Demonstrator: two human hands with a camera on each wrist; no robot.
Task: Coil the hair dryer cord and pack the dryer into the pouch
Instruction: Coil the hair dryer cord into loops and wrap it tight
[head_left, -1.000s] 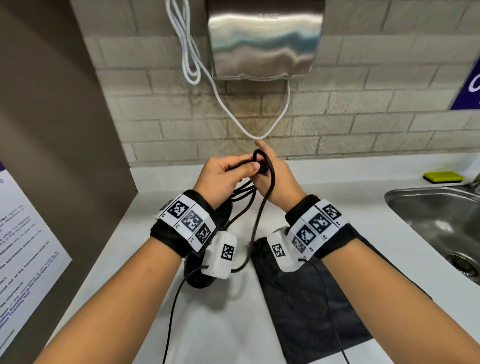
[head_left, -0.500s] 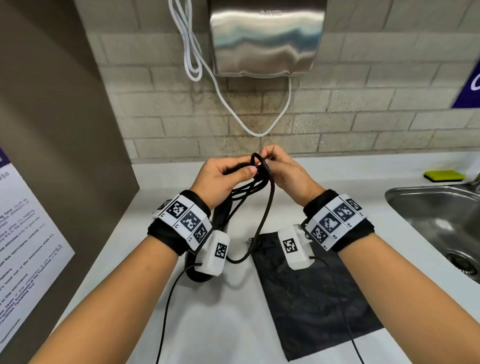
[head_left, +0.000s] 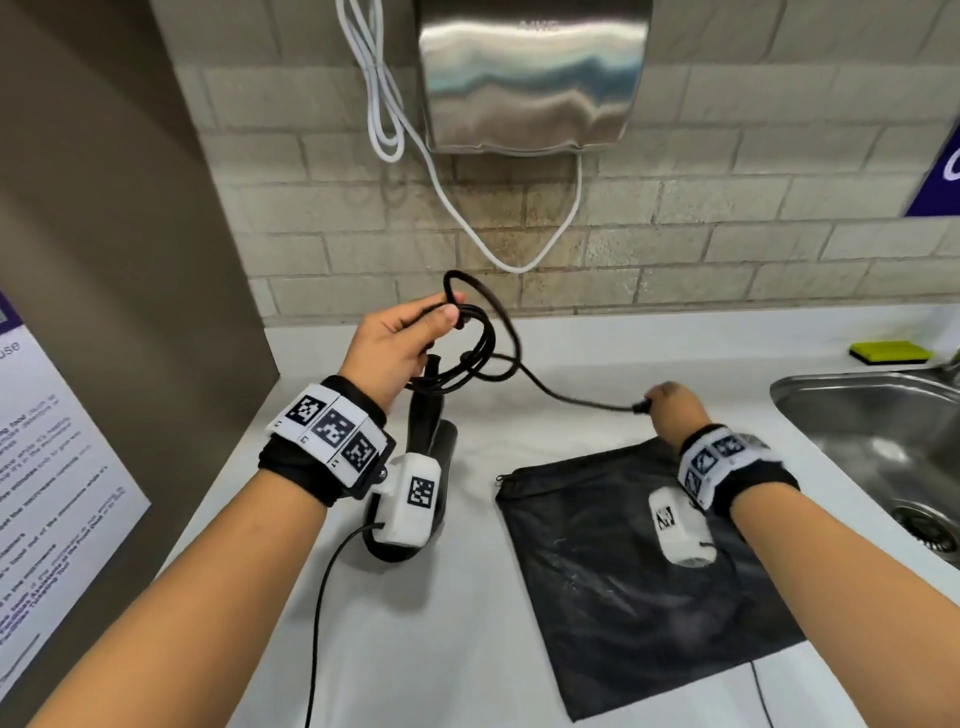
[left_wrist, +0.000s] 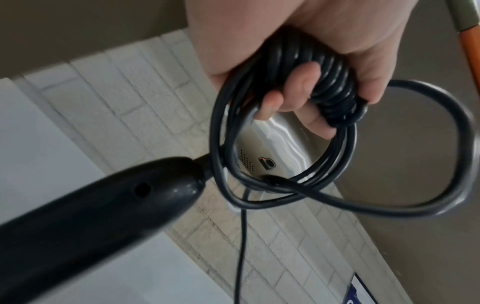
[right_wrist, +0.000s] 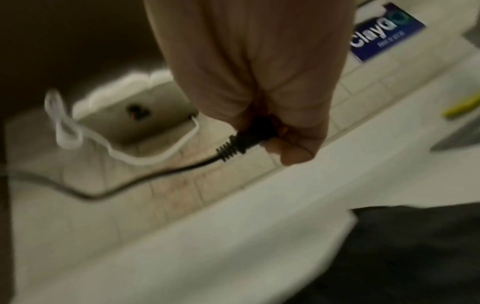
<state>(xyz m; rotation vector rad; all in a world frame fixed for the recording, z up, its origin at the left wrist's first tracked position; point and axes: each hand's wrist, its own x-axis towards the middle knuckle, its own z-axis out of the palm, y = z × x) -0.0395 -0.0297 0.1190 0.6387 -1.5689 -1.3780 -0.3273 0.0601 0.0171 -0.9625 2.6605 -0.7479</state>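
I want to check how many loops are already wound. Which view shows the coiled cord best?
The left wrist view: the coiled cord fills the frame, its stacked loops visible in the left hand. The head view shows the coil small and partly hidden by that hand. The right wrist view shows only the plug end in the right hand.

A white surface (head_left: 457, 649) meets a grey brick-tiled wall (head_left: 727, 218). A steel hand dryer (head_left: 530, 78) with a looped white cable (head_left: 384, 119) hangs above. A steel sink (head_left: 878, 447) sits right; a yellow sponge (head_left: 891, 352) lies behind it.
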